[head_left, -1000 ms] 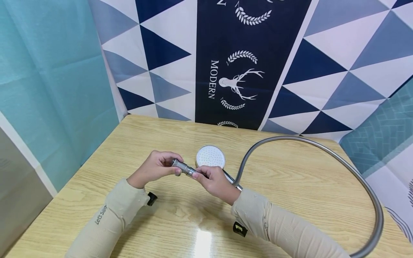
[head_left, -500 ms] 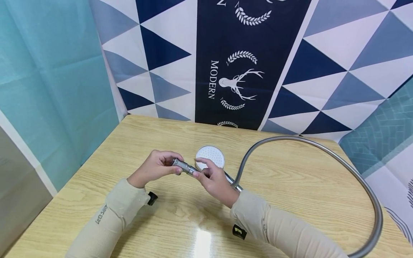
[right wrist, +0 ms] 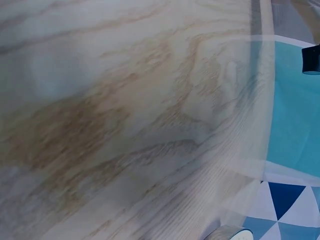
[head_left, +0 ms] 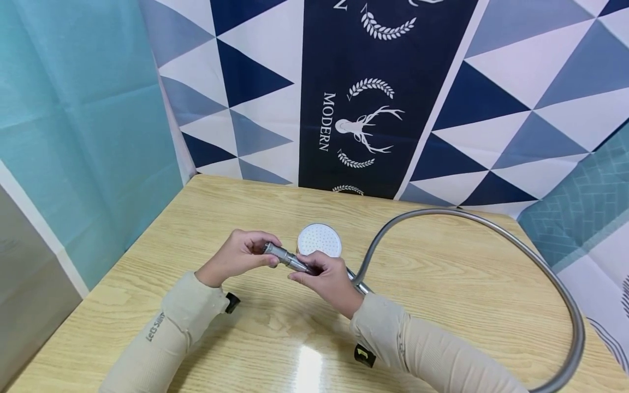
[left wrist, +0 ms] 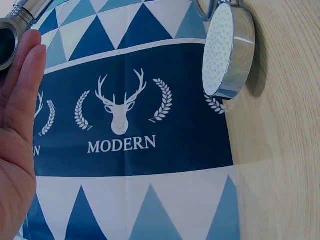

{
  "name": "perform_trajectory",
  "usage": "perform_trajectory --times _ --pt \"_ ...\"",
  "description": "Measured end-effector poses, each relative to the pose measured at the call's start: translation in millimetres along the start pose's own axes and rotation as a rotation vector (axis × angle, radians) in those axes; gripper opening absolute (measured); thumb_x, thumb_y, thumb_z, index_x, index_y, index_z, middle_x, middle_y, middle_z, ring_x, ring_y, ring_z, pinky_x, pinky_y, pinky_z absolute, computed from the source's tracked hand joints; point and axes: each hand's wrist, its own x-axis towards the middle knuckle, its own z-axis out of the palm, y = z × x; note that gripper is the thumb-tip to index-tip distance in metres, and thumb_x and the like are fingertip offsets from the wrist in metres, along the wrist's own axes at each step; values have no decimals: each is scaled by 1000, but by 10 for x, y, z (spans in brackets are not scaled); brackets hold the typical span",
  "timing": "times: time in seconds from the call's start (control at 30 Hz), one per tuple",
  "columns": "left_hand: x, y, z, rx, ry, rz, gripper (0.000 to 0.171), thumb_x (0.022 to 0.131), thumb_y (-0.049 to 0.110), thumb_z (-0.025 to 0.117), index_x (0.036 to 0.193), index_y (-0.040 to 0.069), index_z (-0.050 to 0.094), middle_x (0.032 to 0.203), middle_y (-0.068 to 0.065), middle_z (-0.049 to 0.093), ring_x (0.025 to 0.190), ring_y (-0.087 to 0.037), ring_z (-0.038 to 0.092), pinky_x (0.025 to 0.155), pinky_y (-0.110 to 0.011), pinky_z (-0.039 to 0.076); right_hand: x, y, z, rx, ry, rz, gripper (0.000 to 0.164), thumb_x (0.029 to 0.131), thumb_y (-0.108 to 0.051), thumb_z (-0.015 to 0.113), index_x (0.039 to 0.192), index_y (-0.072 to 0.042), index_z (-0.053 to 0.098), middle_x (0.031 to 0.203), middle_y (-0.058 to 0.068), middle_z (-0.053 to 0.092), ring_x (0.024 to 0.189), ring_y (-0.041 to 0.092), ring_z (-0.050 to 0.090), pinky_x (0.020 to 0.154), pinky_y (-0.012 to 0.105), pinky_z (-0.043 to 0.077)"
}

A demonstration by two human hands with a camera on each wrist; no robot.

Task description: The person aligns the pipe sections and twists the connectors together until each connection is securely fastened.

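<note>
The left hand (head_left: 241, 254) is pinching the wider end of a metal fitting (head_left: 278, 252) between the thumb and the fingers, with a gap showing between thumb and palm, while the right hand (head_left: 326, 278) is curling round the narrower, tapered end, its thumb lying along the near side and a finger along the far side. The fitting is sitting directly between the two hands, apparently lifted over the table (head_left: 236, 202), and its long axis is slanting from the left fingertips down toward the right palm, so that the wide end is pointing away to the person's left and the tapered end is disappearing into the right hand. Neither hand is clearly nearer, since both are touching it, one at each end. In the left wrist view a round, dark mouth is showing at the wide end, close beside the straighter left fingers. The shower head (head_left: 319, 240) is lying just beyond the right hand, its spray face turned up, and its handle (head_left: 364, 288) is running behind that hand on a slant much like the fitting's. The grey hose (head_left: 577, 327) is looping out widely to the right, and one stretch of it is coming down just behind the right hand; whether it is joining the tapered end there cannot be told, because the hand is hiding that spot. The right wrist view is not showing its own hand, so the exact hold of the hidden right fingers is staying unclear.
</note>
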Motion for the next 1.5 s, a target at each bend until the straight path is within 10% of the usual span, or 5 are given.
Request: perform_trajectory --times 1.5 --pt "2 4 23 23 2 -74 32 85 14 72 99 -14 63 80 -20 68 70 -5 64 62 -26 55 1 -74 -44 -3 -21 192 29 82 3 72 109 12 66 93 20 69 70 4 57 59 18 47"
